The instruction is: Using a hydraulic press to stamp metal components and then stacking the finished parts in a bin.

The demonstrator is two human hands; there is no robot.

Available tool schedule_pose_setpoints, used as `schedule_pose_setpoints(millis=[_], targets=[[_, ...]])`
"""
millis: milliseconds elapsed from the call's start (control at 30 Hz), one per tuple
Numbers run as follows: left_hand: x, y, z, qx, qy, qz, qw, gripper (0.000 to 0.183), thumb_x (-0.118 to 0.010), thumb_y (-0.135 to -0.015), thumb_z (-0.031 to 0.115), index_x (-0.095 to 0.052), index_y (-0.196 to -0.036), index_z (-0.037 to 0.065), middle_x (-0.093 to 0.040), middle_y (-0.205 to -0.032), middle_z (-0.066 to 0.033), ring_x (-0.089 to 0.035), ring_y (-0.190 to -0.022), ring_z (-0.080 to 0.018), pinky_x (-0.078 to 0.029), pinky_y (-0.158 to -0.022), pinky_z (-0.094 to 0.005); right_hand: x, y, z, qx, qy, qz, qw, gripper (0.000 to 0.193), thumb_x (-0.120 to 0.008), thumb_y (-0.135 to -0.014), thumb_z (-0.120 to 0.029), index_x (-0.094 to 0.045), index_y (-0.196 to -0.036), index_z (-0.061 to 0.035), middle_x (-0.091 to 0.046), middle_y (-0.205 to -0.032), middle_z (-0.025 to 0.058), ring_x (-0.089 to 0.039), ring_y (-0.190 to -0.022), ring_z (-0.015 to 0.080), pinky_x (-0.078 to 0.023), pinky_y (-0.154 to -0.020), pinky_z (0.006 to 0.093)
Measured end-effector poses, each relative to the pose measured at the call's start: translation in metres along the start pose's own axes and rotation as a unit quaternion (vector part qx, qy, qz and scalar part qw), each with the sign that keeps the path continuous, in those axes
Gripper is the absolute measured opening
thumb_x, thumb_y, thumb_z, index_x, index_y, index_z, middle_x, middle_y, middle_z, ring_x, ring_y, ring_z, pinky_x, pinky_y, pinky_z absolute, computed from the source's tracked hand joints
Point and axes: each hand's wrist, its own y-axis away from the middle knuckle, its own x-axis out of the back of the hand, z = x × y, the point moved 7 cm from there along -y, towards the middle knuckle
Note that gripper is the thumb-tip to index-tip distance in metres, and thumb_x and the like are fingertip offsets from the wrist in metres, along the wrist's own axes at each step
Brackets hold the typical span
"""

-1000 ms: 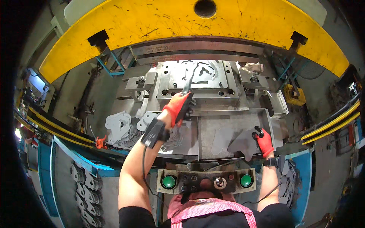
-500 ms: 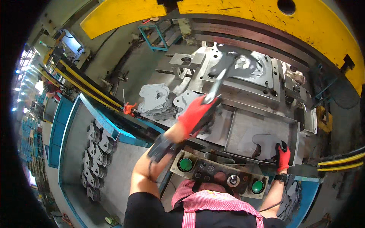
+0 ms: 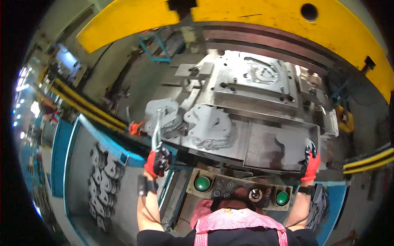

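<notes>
So what's in the left hand (image 3: 157, 163)?

Long slim grey tool (image 3: 156, 137), pale, blurred. Grip is clamped round its near end; it points forward, crossing in front of the left stack (image 3: 162, 107) of plates.

And the right hand (image 3: 311, 164)?

At the right end of a flat grey plate (image 3: 295, 150) lying in the shallow metal tray (image 3: 259, 135). Can't tell whether that grip is together on it.

Plate finish?

Matte, dull grey. Dark curved patch (image 3: 279, 148) at its left; outline otherwise blends into the tray.

Other stock?

Second stack (image 3: 205, 123) on the tabletop (image 3: 239, 141), between left stack and tray: lobed outlines, holes, edges staggered.
</notes>
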Motion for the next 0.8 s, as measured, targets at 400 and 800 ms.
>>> schedule_pose_setpoints(millis=[400,800], targets=[[-0.058,0.049,0.017,-0.093,0.117,-0.024,0.988,0.041,-0.041,-0.094,0.051,-0.048,-0.073,0.015,-0.036,-0.045,0.0016,-0.039,-0.034,-0.0107,-0.031,-0.033,-0.0241,-0.223,-0.143,-0.184,0.146,-0.108,0.038,0.983,0.022,-0.061,-0.084,-0.011,-0.06,-0.103,-0.0001,-0.066,-0.087,0.0148,-0.061,-0.072,0.0242,-0.048,-0.068,0.0343],[0.009,0.106,-0.176,0.143,0.052,0.225,0.962,0.038,-0.056,-0.087,0.046,-0.058,-0.087,0.009,-0.038,-0.047,0.0014,-0.039,-0.034,-0.0147,-0.035,-0.032,-0.0299,-0.241,-0.105,-0.233,0.312,0.483,0.017,0.818,0.052,-0.063,-0.075,-0.05,-0.061,-0.117,-0.019,-0.052,-0.122,0.0191,-0.046,-0.115,0.0362,-0.036,-0.098,0.0436]])
